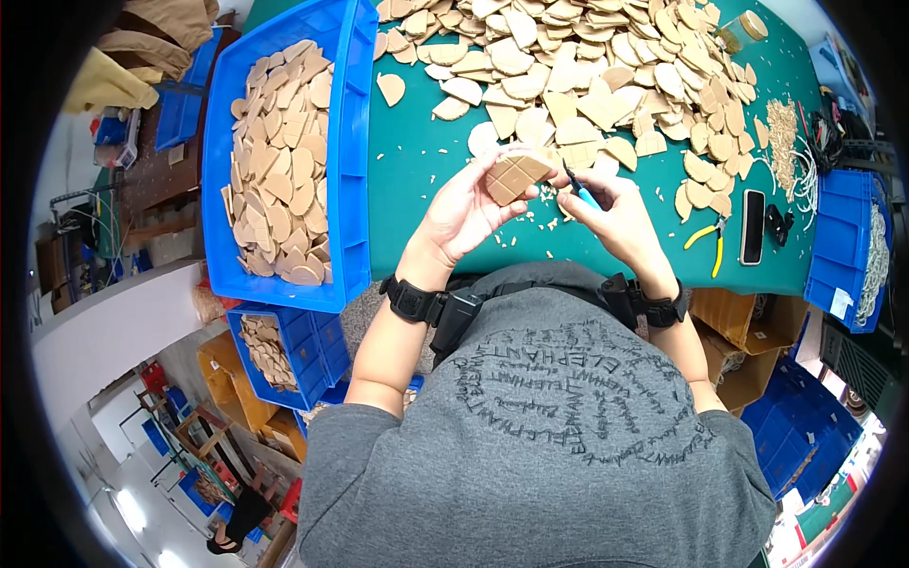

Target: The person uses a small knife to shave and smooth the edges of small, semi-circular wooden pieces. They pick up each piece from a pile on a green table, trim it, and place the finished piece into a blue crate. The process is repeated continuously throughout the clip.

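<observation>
My left hand is closed around a flat tan piece with grooves across its face, tilted above the table. Close beside it, my right hand grips small blue-handled pliers. Their dark tip points up and away from me, near the piece's right edge; whether it touches cannot be made out. Beyond both hands spreads a heap of similar tan pieces, many of them half-round. Small tan chips are scattered on the green table around and under my hands.
At left stands a long blue bin of tan pieces, with a smaller blue bin below it. Yellow-handled pliers, a phone and a jar lie at right. Offcuts and another blue bin are farther right.
</observation>
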{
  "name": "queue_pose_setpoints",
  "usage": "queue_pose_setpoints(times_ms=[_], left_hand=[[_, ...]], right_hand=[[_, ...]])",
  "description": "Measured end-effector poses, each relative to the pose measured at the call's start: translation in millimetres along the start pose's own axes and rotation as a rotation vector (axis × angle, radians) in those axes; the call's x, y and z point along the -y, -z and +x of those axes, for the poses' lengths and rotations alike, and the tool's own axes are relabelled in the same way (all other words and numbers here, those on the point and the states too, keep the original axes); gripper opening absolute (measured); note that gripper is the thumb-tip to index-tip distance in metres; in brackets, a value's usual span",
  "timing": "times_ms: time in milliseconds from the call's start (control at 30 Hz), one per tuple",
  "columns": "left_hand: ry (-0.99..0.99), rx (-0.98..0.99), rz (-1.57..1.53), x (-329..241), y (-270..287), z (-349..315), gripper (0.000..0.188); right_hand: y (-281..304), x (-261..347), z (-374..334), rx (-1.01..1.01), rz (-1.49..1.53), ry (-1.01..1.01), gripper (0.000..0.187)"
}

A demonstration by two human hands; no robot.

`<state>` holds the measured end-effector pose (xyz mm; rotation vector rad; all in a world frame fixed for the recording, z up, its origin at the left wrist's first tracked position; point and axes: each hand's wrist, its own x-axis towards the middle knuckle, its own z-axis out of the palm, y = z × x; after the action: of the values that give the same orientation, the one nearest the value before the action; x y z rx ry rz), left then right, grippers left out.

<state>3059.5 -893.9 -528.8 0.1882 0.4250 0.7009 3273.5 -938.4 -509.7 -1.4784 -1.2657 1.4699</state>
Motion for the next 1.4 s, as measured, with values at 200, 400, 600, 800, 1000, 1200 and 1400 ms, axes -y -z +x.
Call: queue_pose_setpoints(times_ms=[200, 400, 600, 800, 1000, 1200, 1400], left_hand=[[-0.34, -0.278, 0.713, 8, -37, -11, 0.043], [-0.417, -0.329, 0.983, 7, -53, -19, 0.037], [-0.461, -0.336, 1.129, 13, -53, -20, 0.033], [-0.505, -0.34, 1.21, 15, -53, -20, 0.033], [-0.543, -0.34, 1.274, 16, -49, -19, 0.032], [-0.532, -0.337, 1.299, 16, -47, -17, 0.031], [-0.44, -0.341, 1.157, 12, -45, -16, 0.034]], right_hand=[[1, 8, -7, 0.046, -0.119, 0.06, 0.028], [-1, 9, -10, 0.029, -0.174, 0.027, 0.03], [-4, 9, -10, -0.011, -0.105, 0.088, 0.028], [-2, 18, -10, 0.035, -0.1, 0.001, 0.024], [-3, 14, -8, 0.02, -0.153, 0.037, 0.023], [-4, 10, -7, -0.001, -0.183, 0.056, 0.02], [-5, 2, -4, -0.044, -0.093, 0.043, 0.019]])
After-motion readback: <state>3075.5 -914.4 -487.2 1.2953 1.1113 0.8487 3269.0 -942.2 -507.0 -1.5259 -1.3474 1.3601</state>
